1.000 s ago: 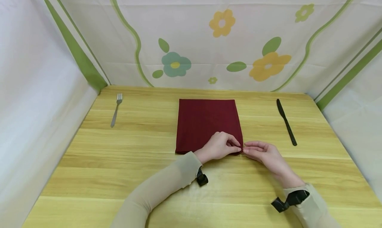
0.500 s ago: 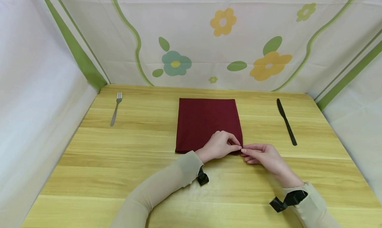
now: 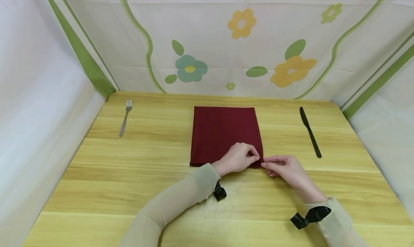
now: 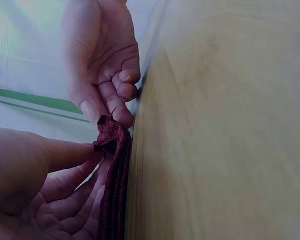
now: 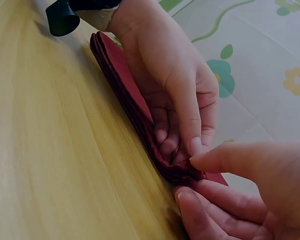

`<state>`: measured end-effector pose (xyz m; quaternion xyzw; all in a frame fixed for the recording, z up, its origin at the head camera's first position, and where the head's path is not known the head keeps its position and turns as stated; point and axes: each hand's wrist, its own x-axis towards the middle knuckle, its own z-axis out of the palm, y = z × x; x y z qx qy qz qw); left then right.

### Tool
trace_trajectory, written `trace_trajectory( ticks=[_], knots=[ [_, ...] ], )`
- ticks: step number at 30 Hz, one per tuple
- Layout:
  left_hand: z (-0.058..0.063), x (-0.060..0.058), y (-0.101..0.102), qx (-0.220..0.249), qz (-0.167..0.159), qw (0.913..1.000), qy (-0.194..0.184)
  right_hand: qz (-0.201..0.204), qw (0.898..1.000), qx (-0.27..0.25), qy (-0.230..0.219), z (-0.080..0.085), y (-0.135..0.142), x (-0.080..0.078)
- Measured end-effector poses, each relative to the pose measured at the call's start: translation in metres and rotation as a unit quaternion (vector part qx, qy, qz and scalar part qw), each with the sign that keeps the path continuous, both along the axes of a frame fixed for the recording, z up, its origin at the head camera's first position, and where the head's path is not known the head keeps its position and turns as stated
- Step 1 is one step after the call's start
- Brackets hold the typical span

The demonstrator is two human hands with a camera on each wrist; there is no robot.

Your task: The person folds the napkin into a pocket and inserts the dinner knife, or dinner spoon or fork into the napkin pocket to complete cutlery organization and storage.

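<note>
"What's changed around that cloth?"

"Half a second ago my left hand [image 3: 237,157] had its fingertips almost against those of my right hand [image 3: 286,169]. Now they sit slightly farther in from the corner of the dark red cloth [image 3: 224,130], and a bit of red shows between my two hands. My right hand has barely shifted. The cloth lies where it did."

"And your grip?"

"Both hands are clamped on the cloth. My left pinches the fold at its near right corner, thumb against fingers; my right pinches the tip of that same corner from just outside it."

"Count things for me."

"One cloth, folded in several layers; I can't tell exactly how many. One fork [image 3: 126,117], well to the left of the cloth, and one black knife [image 3: 310,132], well to its right, both flat on the worktop [image 3: 97,175] as before. Two beige sleeves [image 3: 181,193] and two black wrist devices [image 3: 220,192], all nearer me than the cloth. Beyond it, the white curtain [image 3: 210,27] carries five printed flowers [image 3: 242,23]: two yellow, one blue-green, two small green."
</note>
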<state>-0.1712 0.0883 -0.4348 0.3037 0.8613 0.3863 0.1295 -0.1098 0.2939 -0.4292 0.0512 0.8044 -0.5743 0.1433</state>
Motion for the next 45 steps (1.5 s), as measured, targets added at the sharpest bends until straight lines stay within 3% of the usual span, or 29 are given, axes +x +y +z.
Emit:
trace_trajectory(
  ticks=[9,22,34,45],
  knots=[
    [0.001,0.001,-0.006,0.020,-0.024,0.9991,-0.030,-0.005,1.000,0.013,0.016,-0.004,-0.002,-0.002],
    [0.011,-0.002,-0.020,0.050,-0.010,0.9980,-0.037,0.002,1.000,0.006,0.022,-0.002,-0.003,-0.003],
    [0.015,-0.015,-0.042,0.057,0.022,0.9976,-0.033,-0.002,1.000,0.011,0.024,-0.002,-0.003,-0.002],
    [0.018,-0.033,-0.077,0.046,0.061,0.9968,-0.022,-0.002,1.000,0.018,0.025,-0.001,-0.002,-0.002]
  ],
)
